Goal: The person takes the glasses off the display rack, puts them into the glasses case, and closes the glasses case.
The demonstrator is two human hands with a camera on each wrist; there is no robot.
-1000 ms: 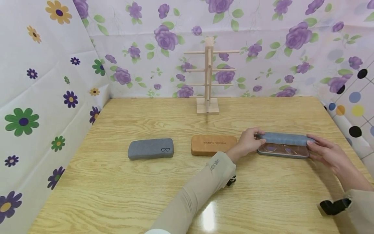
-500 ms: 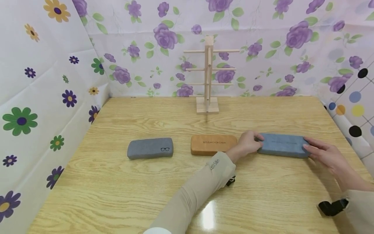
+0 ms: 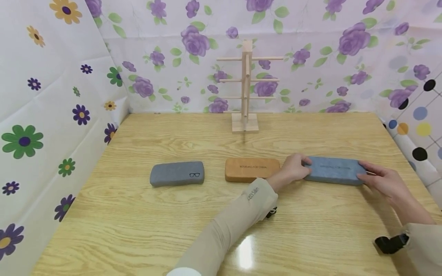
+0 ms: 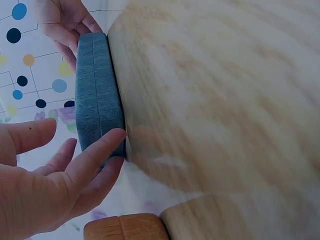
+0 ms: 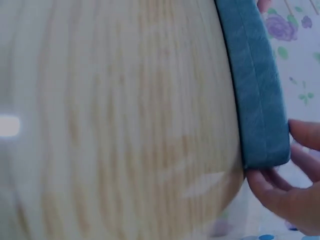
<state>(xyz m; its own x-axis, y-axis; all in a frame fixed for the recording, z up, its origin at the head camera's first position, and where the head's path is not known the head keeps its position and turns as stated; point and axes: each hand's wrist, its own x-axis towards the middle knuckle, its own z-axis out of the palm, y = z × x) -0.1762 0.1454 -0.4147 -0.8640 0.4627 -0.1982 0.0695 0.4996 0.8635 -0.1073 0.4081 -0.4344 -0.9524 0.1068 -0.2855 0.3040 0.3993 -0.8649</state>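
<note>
A closed blue glasses case (image 3: 334,171) lies on the wooden table, faint lettering across its lid. At its left end is my left hand (image 3: 293,168); in the left wrist view the fingers (image 4: 102,150) reach along the end of the case, while the thumb stands off from it. My right hand (image 3: 385,179) holds the right end, thumb on the lid and fingers at the end face, as the right wrist view shows with the case (image 5: 260,100). A tan glasses case (image 3: 251,167) lies just left of my left hand, partly behind the wrist.
Farther left lies a grey glasses case (image 3: 177,173) with a small glasses print. A wooden stand (image 3: 246,80) with several pegs rises at the back of the table (image 3: 165,226). Flower-patterned sheets (image 3: 155,50) cover the back and left.
The blue case's lid, partly raised over a pair of glasses one second ago, has come down shut. Both hands remain at the case's ends.
</note>
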